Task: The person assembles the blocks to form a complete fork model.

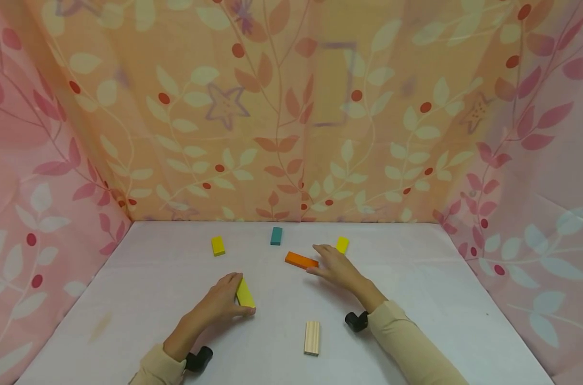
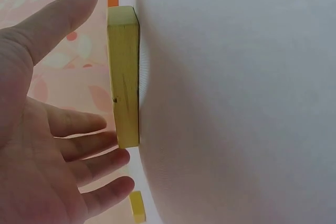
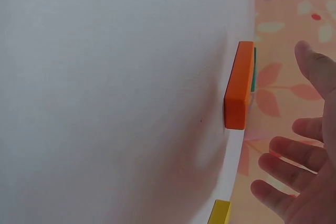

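My left hand is around a yellow block lying on the white-covered table, thumb at its near end and fingers by its far end. In the left wrist view the thumb and fingers are spread apart and the yellow block is not gripped; whether a fingertip touches it I cannot tell. Beside the right end of an orange block hovers my right hand. The right wrist view shows its fingers loosely extended, with a gap between them and the orange block.
A teal block and a yellow block lie toward the back. Another yellow block is partly behind the right hand. A plain wooden grooved block sits near the front. Patterned cloth encloses the table's back and sides.
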Tool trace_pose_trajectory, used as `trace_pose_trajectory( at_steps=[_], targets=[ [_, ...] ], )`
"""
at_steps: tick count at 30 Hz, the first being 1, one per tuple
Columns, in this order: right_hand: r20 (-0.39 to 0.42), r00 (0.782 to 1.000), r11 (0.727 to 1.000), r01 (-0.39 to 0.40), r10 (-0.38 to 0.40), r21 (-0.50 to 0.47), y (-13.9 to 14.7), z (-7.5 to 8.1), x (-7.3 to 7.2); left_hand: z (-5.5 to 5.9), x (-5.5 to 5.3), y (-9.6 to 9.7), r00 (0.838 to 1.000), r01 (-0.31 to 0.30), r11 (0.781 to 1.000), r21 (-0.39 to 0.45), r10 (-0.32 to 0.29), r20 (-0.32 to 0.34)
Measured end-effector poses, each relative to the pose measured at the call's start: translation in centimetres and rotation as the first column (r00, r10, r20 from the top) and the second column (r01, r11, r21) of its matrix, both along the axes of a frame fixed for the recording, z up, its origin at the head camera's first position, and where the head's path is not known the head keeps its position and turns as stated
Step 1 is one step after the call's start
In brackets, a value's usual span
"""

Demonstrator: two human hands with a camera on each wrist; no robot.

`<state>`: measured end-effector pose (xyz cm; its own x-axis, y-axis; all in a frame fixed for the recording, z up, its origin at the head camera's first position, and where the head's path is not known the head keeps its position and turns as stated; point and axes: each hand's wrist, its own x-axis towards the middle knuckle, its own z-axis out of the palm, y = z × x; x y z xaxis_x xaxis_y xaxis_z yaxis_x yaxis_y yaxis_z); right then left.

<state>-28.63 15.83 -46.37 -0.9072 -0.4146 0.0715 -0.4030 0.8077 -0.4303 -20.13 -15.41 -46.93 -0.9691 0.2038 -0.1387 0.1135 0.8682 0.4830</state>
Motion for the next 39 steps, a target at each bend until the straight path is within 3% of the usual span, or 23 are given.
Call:
trace_pose_trajectory(
  at_steps=[9, 26, 39],
  targets=[
    [0.010, 1.000, 0.999, -0.023, 0.023, 0.027, -1.2, -0.4, -1.1, 0.3, 0.3, -0.1, 1.000, 0.022, 1.000, 0.014, -0.022, -0.016],
    [0.046, 0.995, 0.994, -0.093, 0.091, 0.061, -3.2, -0.6, -2.6, -0.2, -0.3, 0.1, 1.000, -0.009, 1.000, -0.002, 0.009, -0.007],
    [0.079, 0.995, 0.995, -0.062, 0.056, 0.083, -3.8, -0.6, -2.9, -0.2, -0.3, 0.1, 1.000, -0.013, 1.000, -0.015, 0.012, -0.016]
  ],
)
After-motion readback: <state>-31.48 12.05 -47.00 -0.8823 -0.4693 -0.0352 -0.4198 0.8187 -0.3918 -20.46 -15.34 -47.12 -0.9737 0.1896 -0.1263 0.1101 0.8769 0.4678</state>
